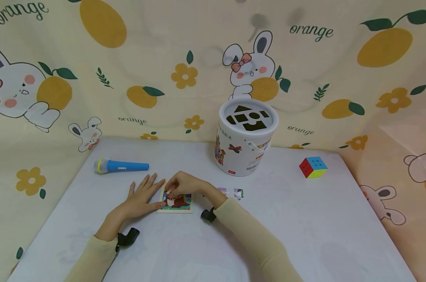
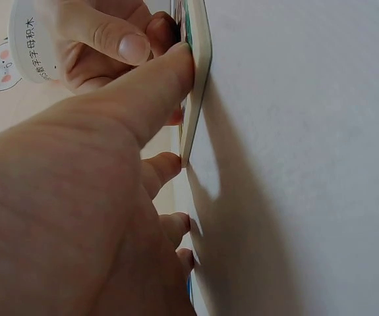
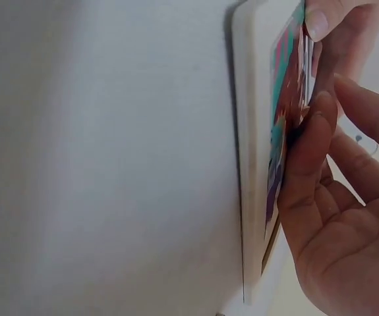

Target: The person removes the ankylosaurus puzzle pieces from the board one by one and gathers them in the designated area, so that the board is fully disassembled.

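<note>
A small jigsaw puzzle in a pale wooden frame (image 1: pixel 175 212) lies on the table, its picture part reddish-brown and teal. My left hand (image 1: pixel 140 199) lies spread at its left side, the thumb resting on the frame's edge. Over the puzzle's upper left, my right hand (image 1: pixel 186 183) has bent fingers touching the picture (image 3: pixel 287 99). Whether a piece sits between those fingertips is hidden. Loose puzzle pieces (image 1: pixel 239 194) lie to the right, partly behind the right wrist.
A white bucket (image 1: pixel 234 152) with a shape-sorter lid stands at the back. A blue toy microphone (image 1: pixel 128 166) lies at the back left, and a puzzle cube (image 1: pixel 313 167) sits at the right. Printed cloth hangs behind the white table (image 1: pixel 322 235).
</note>
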`<state>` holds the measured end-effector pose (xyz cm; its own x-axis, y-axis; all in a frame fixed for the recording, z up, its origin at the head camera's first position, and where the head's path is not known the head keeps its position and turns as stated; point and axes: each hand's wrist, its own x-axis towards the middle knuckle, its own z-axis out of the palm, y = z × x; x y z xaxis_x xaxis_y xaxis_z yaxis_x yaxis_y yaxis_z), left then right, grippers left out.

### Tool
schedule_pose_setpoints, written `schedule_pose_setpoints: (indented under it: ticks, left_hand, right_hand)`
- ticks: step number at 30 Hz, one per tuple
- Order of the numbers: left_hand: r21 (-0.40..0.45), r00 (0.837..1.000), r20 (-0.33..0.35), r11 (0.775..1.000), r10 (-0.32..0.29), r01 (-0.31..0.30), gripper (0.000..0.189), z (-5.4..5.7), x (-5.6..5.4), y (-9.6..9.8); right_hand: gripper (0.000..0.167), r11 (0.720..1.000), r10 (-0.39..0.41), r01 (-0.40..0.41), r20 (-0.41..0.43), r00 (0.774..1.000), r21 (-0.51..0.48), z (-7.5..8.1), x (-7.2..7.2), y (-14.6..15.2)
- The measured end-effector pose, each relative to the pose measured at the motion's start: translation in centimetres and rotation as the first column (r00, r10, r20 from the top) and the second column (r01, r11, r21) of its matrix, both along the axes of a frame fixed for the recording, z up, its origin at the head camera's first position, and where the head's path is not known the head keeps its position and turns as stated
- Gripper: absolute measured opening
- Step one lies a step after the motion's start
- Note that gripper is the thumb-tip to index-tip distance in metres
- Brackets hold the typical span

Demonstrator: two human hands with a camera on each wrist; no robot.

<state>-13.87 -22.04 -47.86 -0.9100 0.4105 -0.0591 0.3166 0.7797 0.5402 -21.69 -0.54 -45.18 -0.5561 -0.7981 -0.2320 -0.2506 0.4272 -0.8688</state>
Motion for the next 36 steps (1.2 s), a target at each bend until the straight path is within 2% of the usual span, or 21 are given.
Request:
schedule_pose_setpoints:
  ticks: [5, 9, 19, 27, 36]
  left_hand:
    - [0.022, 1.000, 0.008, 1.000, -0.003, 0.003, 0.080, 0.41, 0.19, 0.01]
    - [0.015, 1.000, 0.003, 1.000, -0.004, 0.004, 0.079, 0.46, 0.18, -0.03]
    - [0.024, 1.000, 0.003, 1.000, -0.002, 0.002, 0.079, 0.59, 0.30, 0.09]
    - [0.018, 1.000, 0.004, 1.000, -0.004, 0.004, 0.080, 0.64, 0.24, 0.13]
    - [0.016, 1.000, -0.003, 1.000, -0.002, 0.002, 0.080, 0.44, 0.19, 0.19]
  right_hand:
    - [0.024, 0.999, -0.030, 0.031, 0.036, 0.999, -0.020, -0.26, 0.06, -0.12]
    - [0.024, 0.999, -0.030, 0.031, 0.023, 0.999, -0.022, -0.43, -0.03, -0.13]
    - [0.023, 0.999, -0.042, 0.044, 0.065, 0.997, -0.022, -0.08, 0.09, -0.09]
    - [0.020, 0.996, -0.080, 0.082, 0.060, 0.995, -0.020, -0.29, 0.32, -0.34]
    - [0.022, 0.996, -0.087, 0.088, 0.040, 0.995, -0.026, -0.32, 0.51, -0.34]
